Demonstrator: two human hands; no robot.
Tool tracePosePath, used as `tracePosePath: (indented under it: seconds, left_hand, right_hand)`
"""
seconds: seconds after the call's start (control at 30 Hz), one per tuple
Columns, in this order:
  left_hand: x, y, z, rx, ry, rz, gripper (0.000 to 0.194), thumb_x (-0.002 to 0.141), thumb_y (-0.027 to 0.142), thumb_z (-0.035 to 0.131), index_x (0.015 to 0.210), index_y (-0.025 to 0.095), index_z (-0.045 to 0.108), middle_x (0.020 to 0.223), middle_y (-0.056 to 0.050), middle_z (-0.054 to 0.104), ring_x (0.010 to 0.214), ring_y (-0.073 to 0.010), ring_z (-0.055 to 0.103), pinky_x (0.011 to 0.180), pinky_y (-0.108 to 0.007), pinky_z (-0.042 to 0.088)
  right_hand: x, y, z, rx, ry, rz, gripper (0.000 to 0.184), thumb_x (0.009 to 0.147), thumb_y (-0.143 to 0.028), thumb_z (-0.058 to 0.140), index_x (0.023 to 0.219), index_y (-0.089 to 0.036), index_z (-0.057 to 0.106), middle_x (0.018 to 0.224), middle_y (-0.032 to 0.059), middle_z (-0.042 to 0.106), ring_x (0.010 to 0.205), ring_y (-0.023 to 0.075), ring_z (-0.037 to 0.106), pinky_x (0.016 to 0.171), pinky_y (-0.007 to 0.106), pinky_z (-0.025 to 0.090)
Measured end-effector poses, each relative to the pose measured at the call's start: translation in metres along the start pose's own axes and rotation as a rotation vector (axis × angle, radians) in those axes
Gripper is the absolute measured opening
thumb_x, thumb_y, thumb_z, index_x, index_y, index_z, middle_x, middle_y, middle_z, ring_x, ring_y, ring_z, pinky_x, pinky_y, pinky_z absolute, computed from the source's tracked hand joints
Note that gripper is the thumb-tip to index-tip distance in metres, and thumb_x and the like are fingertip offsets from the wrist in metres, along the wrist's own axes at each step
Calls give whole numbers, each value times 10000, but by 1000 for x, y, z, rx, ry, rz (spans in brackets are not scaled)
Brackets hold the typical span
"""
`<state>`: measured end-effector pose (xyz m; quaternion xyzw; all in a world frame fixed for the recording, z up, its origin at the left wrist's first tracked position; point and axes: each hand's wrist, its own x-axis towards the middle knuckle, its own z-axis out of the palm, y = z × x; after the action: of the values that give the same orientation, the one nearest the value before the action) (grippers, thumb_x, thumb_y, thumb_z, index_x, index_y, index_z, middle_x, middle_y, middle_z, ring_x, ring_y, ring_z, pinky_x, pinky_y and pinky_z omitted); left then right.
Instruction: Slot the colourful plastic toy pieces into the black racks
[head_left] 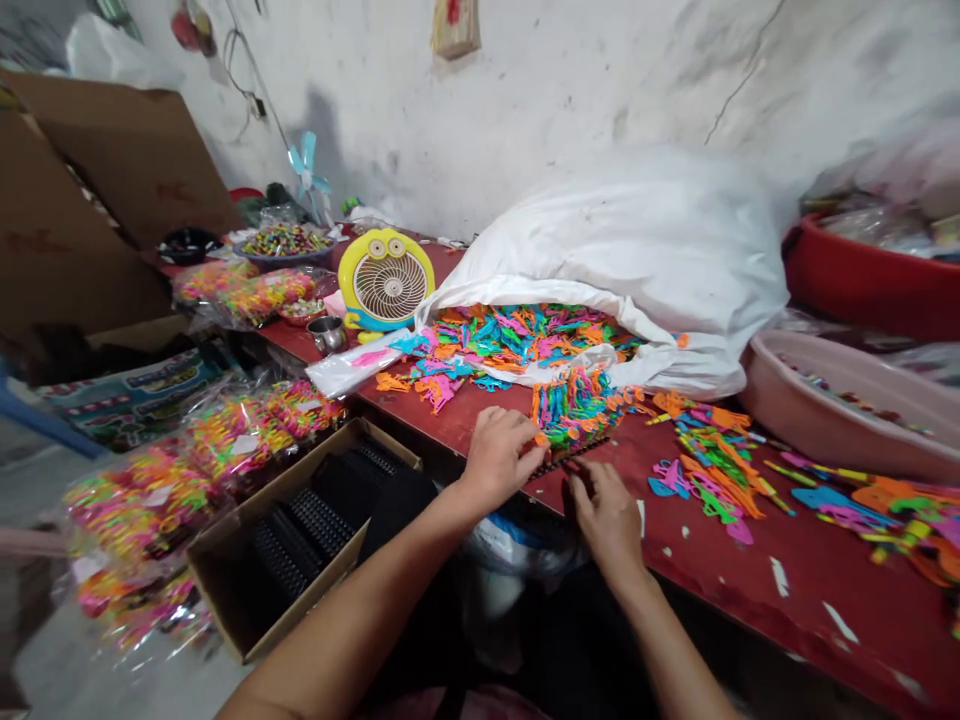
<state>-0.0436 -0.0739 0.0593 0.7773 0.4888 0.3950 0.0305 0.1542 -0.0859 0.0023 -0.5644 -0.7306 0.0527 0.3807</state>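
At the table's near edge, a dark perforated rack (561, 459) holds rows of upright colourful plastic pieces (574, 408) with round orange ends. My left hand (501, 450) is at the rack's left end, fingers curled and closed at a round orange end of a plastic piece (541, 440). From the near right side, my right hand (606, 510) reaches the rack's front edge with bent fingers; their grip on it is partly hidden. Behind the rack, a white sack (637, 250) lies with its mouth towards me, spilling loose plastic pieces (517, 335).
Left of my legs stands a cardboard box (300, 620) of black racks (307, 525), beside bagged colourful pieces (142, 510). A yellow fan (390, 285) and metal cup (327, 335) stand behind. Plastic figures (720, 470) and a pink basin (847, 410) occupy the red table's (697, 570) right.
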Motion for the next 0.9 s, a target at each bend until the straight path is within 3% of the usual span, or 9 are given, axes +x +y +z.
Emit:
tracePosePath:
  seconds: [0.2, 0.3, 0.43, 0.67, 0.9]
  left_hand:
    - [20, -2, -9, 144, -142, 118, 219, 958, 343, 555, 837, 212, 681, 836, -27, 640, 854, -185, 576, 880, -362, 381]
    - [27, -1, -11, 190, -186, 170, 208, 956, 344, 560, 851, 216, 686, 845, -31, 639, 866, -192, 572, 865, -364, 375]
    - [34, 1, -13, 239, -224, 214, 205, 948, 348, 568, 847, 219, 690, 878, -46, 639, 880, -206, 564, 814, -358, 376]
    - [46, 7, -7, 302, -219, 267, 166, 920, 306, 591, 825, 208, 685, 920, -58, 644, 915, -228, 554, 785, -363, 374]
    - [64, 6, -6, 307, -335, 255, 187, 918, 293, 594, 797, 206, 705, 884, -60, 654, 916, -233, 580, 778, -357, 386]
  right_hand:
    - [17, 21, -4, -144, -81, -165, 289, 949, -201, 447, 1094, -174, 696, 1141, 109, 677, 1026, 228, 600, 863, 361, 477]
    - [16, 24, 1, -239, -143, -163, 286, 939, -177, 462, 1071, -181, 716, 1091, 98, 698, 975, 232, 577, 842, 359, 449]
    - [12, 22, 3, -269, -133, -139, 318, 952, -184, 453, 1172, -183, 683, 967, 81, 696, 928, 226, 552, 803, 337, 409]
    - [15, 9, -1, -436, -237, -151, 323, 961, -213, 463, 1183, -251, 694, 964, 92, 649, 896, 238, 491, 730, 347, 321]
    - [18, 16, 4, -398, -272, -168, 305, 925, -197, 518, 1171, -251, 690, 1015, 107, 651, 905, 236, 486, 727, 349, 308]
